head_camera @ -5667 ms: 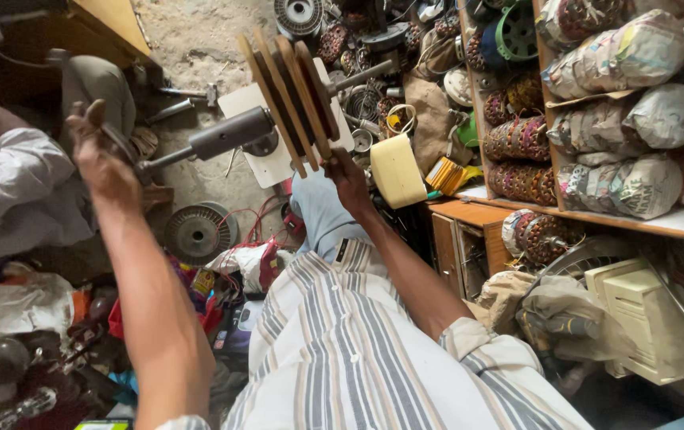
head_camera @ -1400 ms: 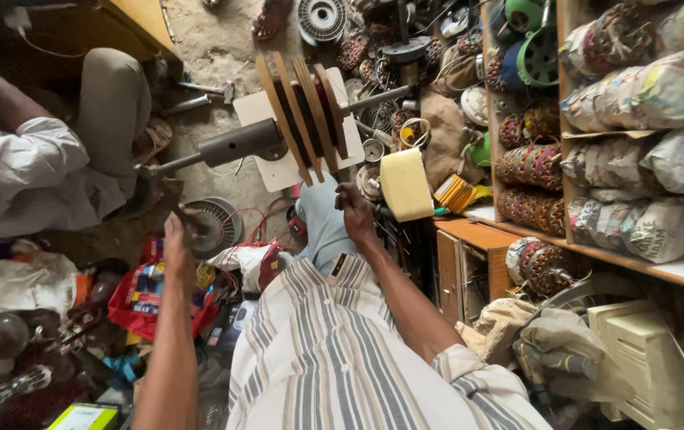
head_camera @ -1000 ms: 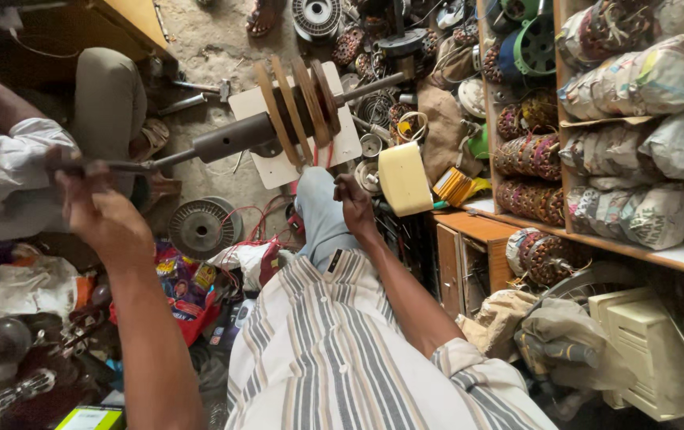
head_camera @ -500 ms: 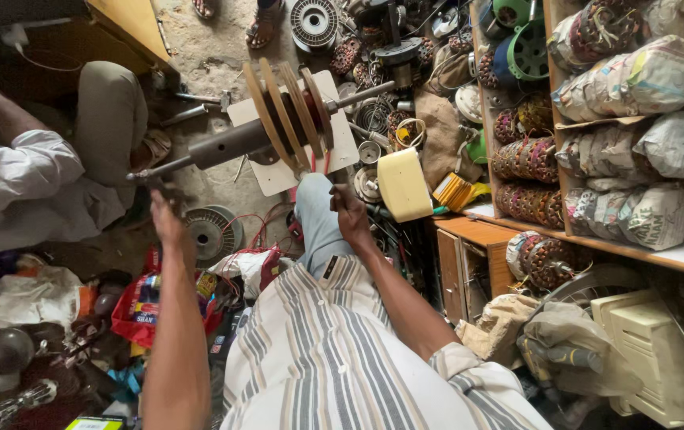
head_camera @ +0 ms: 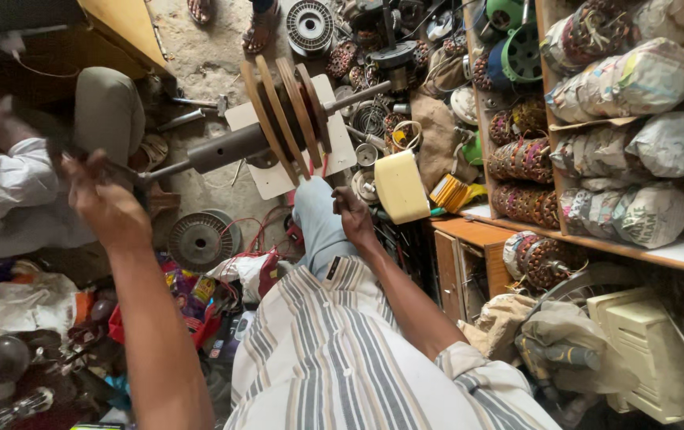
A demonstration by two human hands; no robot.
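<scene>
Wooden discs [head_camera: 282,111] on the steel shaft [head_camera: 226,149] sit at top centre, above the knee. The left hand [head_camera: 103,203], half a second ago open and lower, has swung up, fingers now curled around the crank handle, so the turning continues. The right hand [head_camera: 352,219] rests below the discs, fingers bent; what they pinch I cannot tell.

There is just one camera, so no second view shares the scene. It sits on the person's head and looks steeply down, past the striped shirt [head_camera: 374,358] close at 6 o'clock. The floor [head_camera: 214,48] is farther off, toward 12 o'clock. The left hand [head_camera: 103,203] shows at 9 o'clock and the right hand [head_camera: 355,216] near the middle, both close. The winder [head_camera: 282,119] stands just past them at 12 o'clock. The shelves [head_camera: 620,143] fill the 3 o'clock side.
</scene>
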